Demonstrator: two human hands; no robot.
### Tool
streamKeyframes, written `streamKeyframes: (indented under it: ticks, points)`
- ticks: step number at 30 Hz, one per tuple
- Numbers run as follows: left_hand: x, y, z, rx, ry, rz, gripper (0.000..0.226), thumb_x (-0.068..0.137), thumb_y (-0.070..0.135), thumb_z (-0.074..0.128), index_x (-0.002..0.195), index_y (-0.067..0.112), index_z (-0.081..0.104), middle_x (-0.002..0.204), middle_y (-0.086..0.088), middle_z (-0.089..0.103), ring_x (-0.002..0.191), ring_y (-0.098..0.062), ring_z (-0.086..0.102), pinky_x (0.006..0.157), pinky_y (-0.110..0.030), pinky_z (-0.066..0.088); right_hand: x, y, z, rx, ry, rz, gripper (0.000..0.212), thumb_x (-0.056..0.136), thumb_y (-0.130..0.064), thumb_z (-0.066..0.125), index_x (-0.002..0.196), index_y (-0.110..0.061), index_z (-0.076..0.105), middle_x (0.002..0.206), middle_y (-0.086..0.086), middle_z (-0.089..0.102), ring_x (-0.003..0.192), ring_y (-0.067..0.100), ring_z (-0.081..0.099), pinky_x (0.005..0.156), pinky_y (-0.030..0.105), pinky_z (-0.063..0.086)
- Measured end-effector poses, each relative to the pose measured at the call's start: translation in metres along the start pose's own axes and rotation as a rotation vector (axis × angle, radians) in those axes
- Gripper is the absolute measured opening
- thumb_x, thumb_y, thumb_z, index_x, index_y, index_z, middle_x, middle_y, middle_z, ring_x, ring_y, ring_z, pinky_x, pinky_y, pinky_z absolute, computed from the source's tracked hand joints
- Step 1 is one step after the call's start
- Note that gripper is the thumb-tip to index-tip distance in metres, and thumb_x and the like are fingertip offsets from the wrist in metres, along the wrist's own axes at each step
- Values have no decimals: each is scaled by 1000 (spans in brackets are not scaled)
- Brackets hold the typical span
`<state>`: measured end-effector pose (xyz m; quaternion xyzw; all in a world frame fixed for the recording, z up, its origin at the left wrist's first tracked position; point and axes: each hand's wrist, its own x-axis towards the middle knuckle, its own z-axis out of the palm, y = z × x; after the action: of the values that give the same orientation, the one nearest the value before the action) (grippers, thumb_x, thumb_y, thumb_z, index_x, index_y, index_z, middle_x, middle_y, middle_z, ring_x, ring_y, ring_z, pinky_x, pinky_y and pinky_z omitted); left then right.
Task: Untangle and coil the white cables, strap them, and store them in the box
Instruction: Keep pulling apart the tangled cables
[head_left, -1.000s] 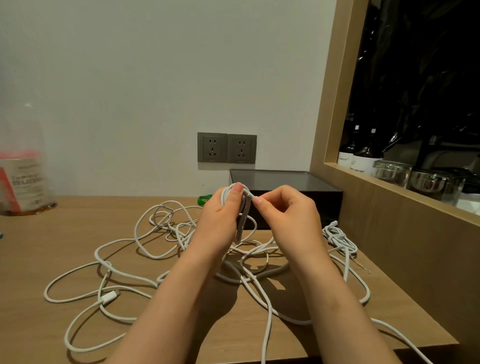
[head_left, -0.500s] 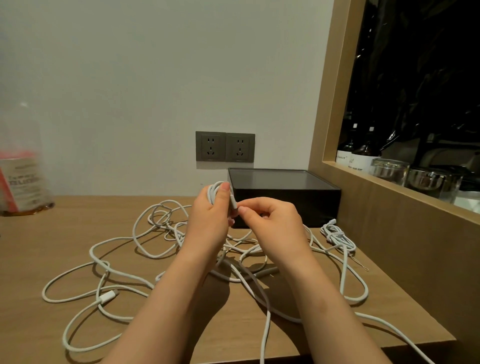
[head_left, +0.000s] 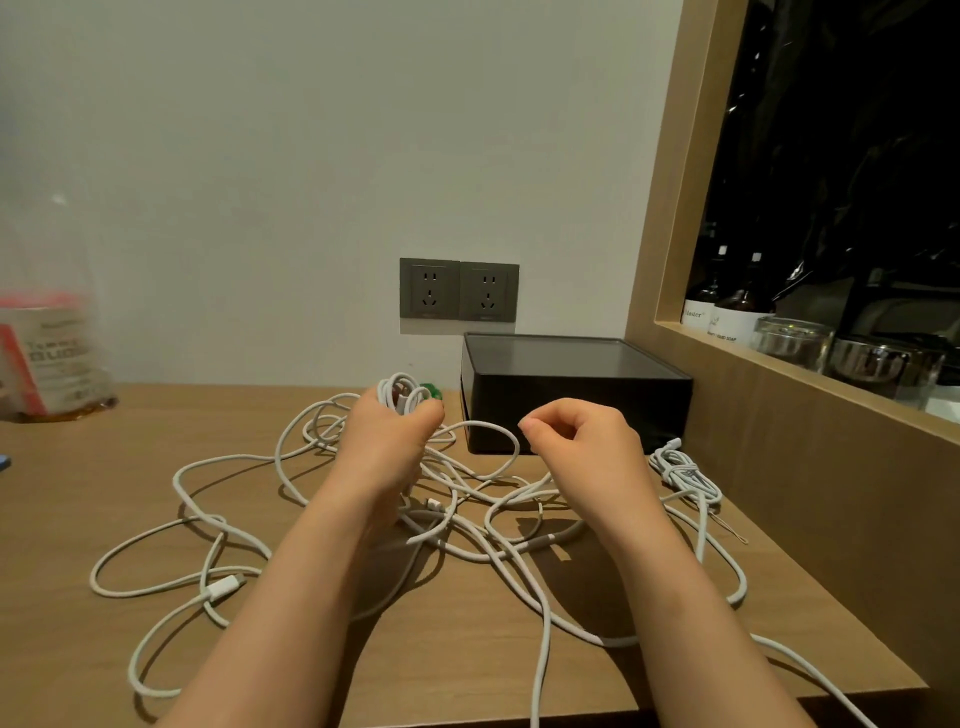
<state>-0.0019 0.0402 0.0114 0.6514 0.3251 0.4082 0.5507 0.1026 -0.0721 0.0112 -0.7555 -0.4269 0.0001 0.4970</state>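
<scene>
My left hand (head_left: 387, 447) grips a small coil of white cable (head_left: 397, 395) above the wooden desk. From that coil a loop of cable (head_left: 498, 447) arcs to the right toward my right hand (head_left: 582, 441), whose fingers are curled with thumb and forefinger pinched together; whether they hold the cable I cannot tell. Loose tangled white cables (head_left: 208, 582) sprawl over the desk under both arms. A bundled white cable (head_left: 680, 467) lies to the right. The black box (head_left: 571, 395), lid on, stands behind my hands.
Something small and green (head_left: 431, 391) peeks out behind the coil. A blurry bag with red print (head_left: 47, 358) stands at the far left. Two wall sockets (head_left: 460, 289) sit above the desk. A wooden ledge on the right holds bottles (head_left: 727, 312) and glass jars (head_left: 795, 340).
My hands have moved apart: the right hand pulled away to the right from the coil, and the left hand lowered the coil slightly.
</scene>
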Motion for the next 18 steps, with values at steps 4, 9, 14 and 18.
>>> streamKeyframes:
  ticks: [4,9,14,18]
  points:
    - [1,-2,-8,99,-98,-39,9,86,12,62,88,7,54,68,-6,48,55,-14,43,46,-22,38,1,2,6,-23,-45,18,10,93,-25,53,91,-25,63,77,-11,58,72,3,53,56,14,38]
    - [3,-4,-15,158,-111,-48,3,88,8,57,89,6,55,68,-8,54,54,-13,50,41,-18,40,-1,6,12,-76,-100,23,9,93,-27,52,90,-28,61,78,-11,58,74,3,54,58,14,40]
    - [5,-11,-16,207,-88,-10,10,92,11,50,86,7,57,67,-6,52,56,-13,46,47,-23,35,0,6,17,-83,-106,0,10,94,-29,52,88,-29,59,76,-12,58,74,3,54,59,16,40]
    - [5,-4,-15,174,-71,28,7,93,15,50,86,15,51,70,-6,47,57,-15,41,48,-25,36,1,-3,18,-93,-123,-35,12,94,-28,51,93,-26,62,76,-13,57,74,2,53,63,15,43]
